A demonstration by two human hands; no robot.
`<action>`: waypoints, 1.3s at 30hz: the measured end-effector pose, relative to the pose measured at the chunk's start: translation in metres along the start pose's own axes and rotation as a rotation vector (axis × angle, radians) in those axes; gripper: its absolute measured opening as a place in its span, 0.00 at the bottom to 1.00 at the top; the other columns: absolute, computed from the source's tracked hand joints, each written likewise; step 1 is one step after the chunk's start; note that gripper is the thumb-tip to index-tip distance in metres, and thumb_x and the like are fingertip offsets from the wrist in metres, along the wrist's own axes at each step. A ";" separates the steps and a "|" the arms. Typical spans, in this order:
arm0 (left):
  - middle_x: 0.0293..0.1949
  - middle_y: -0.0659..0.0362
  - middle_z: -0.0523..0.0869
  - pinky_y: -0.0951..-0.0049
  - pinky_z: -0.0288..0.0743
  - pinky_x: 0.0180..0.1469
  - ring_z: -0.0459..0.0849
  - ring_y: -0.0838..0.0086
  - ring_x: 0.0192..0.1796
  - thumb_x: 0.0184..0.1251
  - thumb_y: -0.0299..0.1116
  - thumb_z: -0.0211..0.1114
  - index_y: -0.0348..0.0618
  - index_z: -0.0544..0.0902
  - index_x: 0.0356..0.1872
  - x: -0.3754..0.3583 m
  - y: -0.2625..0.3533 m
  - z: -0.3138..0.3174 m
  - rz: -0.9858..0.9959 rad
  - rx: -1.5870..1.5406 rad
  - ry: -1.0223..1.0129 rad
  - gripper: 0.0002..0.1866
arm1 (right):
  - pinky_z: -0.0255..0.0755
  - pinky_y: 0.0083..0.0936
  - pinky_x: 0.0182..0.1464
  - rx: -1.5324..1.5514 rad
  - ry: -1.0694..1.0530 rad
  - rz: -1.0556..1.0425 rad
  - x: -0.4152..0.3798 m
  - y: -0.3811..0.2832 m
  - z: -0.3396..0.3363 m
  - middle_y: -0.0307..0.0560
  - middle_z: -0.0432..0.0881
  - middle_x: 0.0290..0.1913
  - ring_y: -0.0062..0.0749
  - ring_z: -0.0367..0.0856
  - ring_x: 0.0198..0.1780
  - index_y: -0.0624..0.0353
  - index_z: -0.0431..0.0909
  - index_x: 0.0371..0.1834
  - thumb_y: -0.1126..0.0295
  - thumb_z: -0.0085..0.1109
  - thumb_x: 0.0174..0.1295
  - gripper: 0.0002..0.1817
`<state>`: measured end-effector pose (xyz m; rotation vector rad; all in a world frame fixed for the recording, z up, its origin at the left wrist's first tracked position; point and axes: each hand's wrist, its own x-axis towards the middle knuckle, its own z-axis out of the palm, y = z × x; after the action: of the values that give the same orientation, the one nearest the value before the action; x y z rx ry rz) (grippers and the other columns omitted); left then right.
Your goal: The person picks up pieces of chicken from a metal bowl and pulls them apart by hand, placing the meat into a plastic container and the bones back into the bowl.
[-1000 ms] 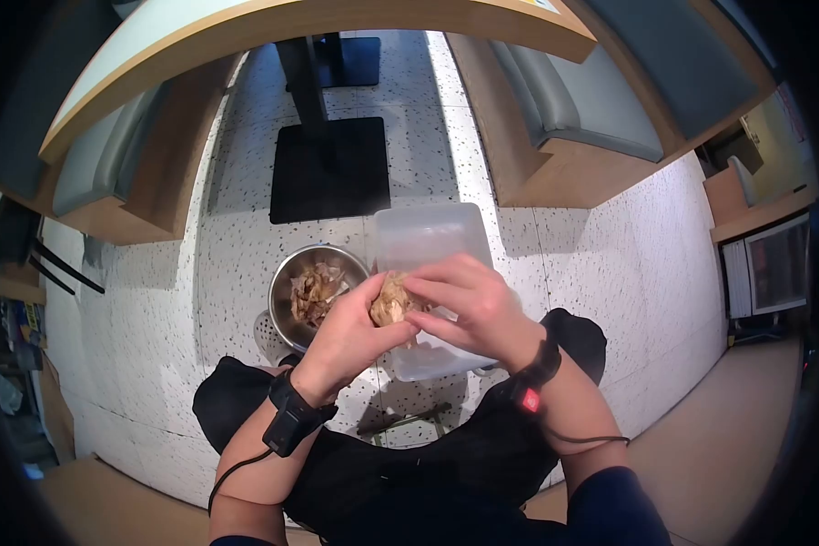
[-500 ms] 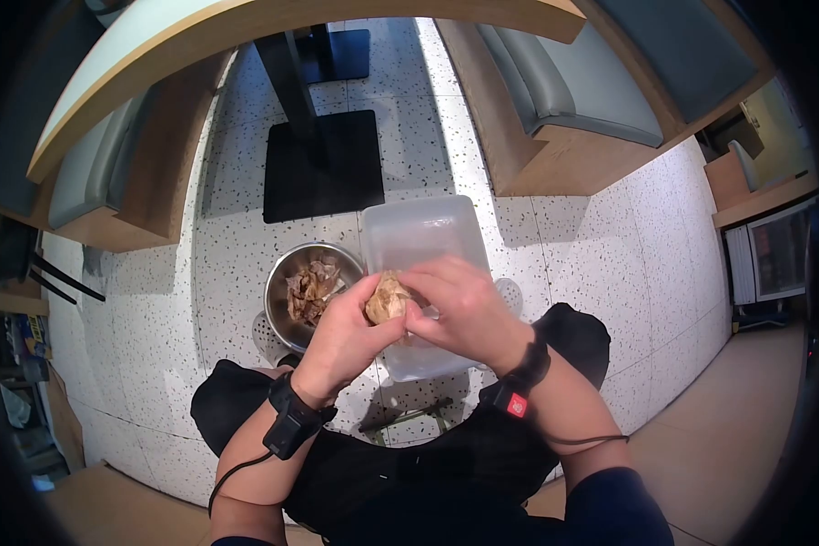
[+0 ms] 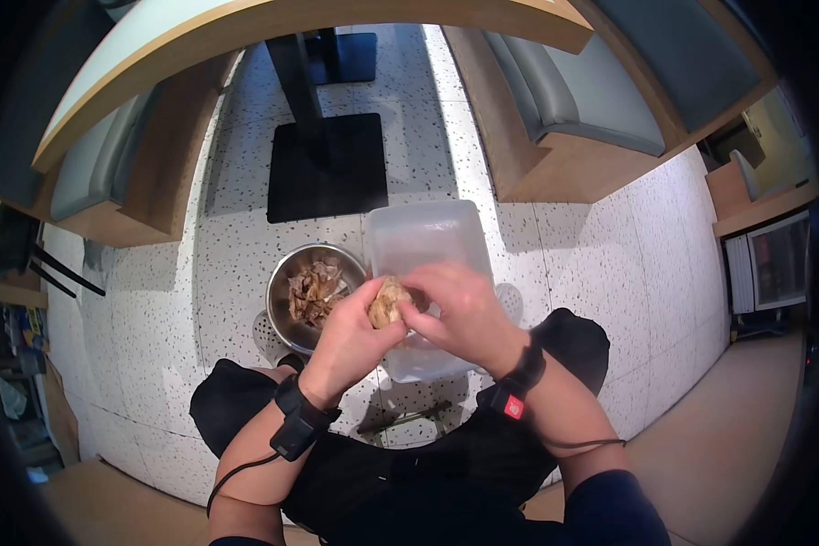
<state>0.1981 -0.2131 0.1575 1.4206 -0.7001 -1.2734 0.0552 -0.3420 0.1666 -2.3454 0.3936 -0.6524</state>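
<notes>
Between my hands, above the near part of a translucent plastic bin, is a pale brown, papery lump like a garlic bulb (image 3: 388, 304). My left hand (image 3: 350, 329) has its fingers wrapped round the lump's left side. From the right, my right hand (image 3: 460, 308) pinches it with thumb and fingers. The translucent bin (image 3: 428, 232) stands on the floor, partly hidden by my hands. To its left, a round metal bowl (image 3: 276, 296) holds brown, crumpled, papery pieces (image 3: 314, 289).
A black table base (image 3: 328, 173) stands on the speckled floor ahead. Padded benches are at the left (image 3: 96, 173) and right (image 3: 601, 100). A curved wooden table edge (image 3: 337, 20) crosses the top. My knees flank the bowl and bin.
The camera view has shifted slightly. My hands stay on the lump, which is turned a little, with small shifts of the fingers.
</notes>
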 end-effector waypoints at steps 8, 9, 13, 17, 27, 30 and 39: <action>0.48 0.58 0.88 0.75 0.82 0.50 0.86 0.78 0.49 0.65 0.23 0.68 0.35 0.79 0.64 -0.002 0.000 -0.003 0.007 0.103 0.034 0.25 | 0.83 0.34 0.45 -0.033 0.029 -0.058 -0.001 0.005 0.001 0.51 0.89 0.43 0.44 0.88 0.41 0.60 0.88 0.46 0.74 0.74 0.58 0.13; 0.49 0.59 0.87 0.77 0.80 0.52 0.85 0.79 0.50 0.64 0.21 0.67 0.33 0.78 0.66 -0.003 0.005 -0.002 -0.022 0.101 0.032 0.27 | 0.83 0.34 0.45 -0.033 0.031 -0.074 -0.001 0.008 0.001 0.50 0.90 0.43 0.44 0.88 0.41 0.60 0.88 0.46 0.74 0.73 0.58 0.12; 0.52 0.60 0.86 0.78 0.78 0.56 0.84 0.80 0.53 0.62 0.19 0.67 0.32 0.77 0.68 -0.004 0.002 -0.005 -0.071 0.047 0.012 0.29 | 0.84 0.38 0.48 0.050 -0.079 -0.020 0.000 0.011 -0.010 0.50 0.89 0.44 0.47 0.88 0.44 0.60 0.89 0.47 0.72 0.69 0.62 0.11; 0.54 0.60 0.85 0.78 0.78 0.57 0.84 0.79 0.54 0.61 0.18 0.66 0.33 0.77 0.68 -0.003 -0.002 -0.010 -0.066 0.042 -0.022 0.30 | 0.84 0.37 0.48 0.079 -0.127 -0.026 0.001 0.014 -0.016 0.49 0.90 0.44 0.46 0.88 0.44 0.61 0.89 0.48 0.72 0.69 0.63 0.12; 0.54 0.58 0.84 0.76 0.77 0.58 0.84 0.77 0.54 0.61 0.16 0.64 0.34 0.74 0.67 0.005 -0.009 -0.016 -0.139 -0.271 -0.036 0.30 | 0.79 0.40 0.60 0.132 -0.202 -0.062 0.000 0.011 -0.014 0.54 0.86 0.55 0.51 0.84 0.56 0.62 0.81 0.63 0.71 0.69 0.64 0.23; 0.56 0.57 0.83 0.75 0.77 0.59 0.84 0.76 0.56 0.62 0.16 0.64 0.34 0.72 0.68 0.003 -0.006 -0.015 -0.160 -0.379 -0.059 0.30 | 0.78 0.40 0.61 0.105 -0.226 -0.085 0.000 0.013 -0.015 0.53 0.86 0.55 0.50 0.83 0.57 0.62 0.79 0.65 0.70 0.70 0.64 0.25; 0.51 0.59 0.84 0.76 0.78 0.52 0.84 0.77 0.49 0.61 0.17 0.63 0.34 0.73 0.66 0.001 -0.005 -0.013 -0.208 -0.321 -0.089 0.29 | 0.81 0.38 0.54 -0.009 -0.174 -0.217 0.002 0.013 -0.014 0.48 0.86 0.48 0.46 0.84 0.50 0.60 0.83 0.56 0.70 0.71 0.63 0.18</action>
<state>0.2097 -0.2082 0.1514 1.2002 -0.3897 -1.5428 0.0478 -0.3595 0.1679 -2.4511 0.0646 -0.5407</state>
